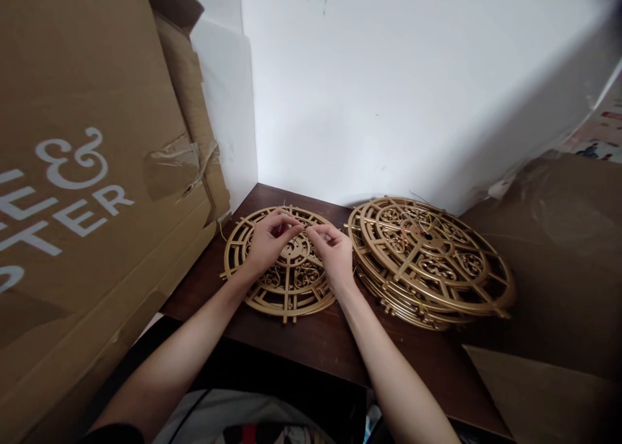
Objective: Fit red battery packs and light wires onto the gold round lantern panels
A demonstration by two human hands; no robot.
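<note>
Centre frame: left hand [268, 240] and right hand [333, 249] pinch thin wire above flat gold disc [284, 277], fingertips nearly closed; stack [430, 262] waits right of centre.

White wall [413, 74], dark wooden table [311, 340], cardboard boxes [87, 191].

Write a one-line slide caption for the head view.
Both hands, left hand and right hand, pinch thin wires over a gold openwork disc beside a stack of matching discs.

Gold filigree disc [286, 282], gold disc stack [430, 262], dark brown table [311, 340], white-lettered tan carton [72, 172].
</note>
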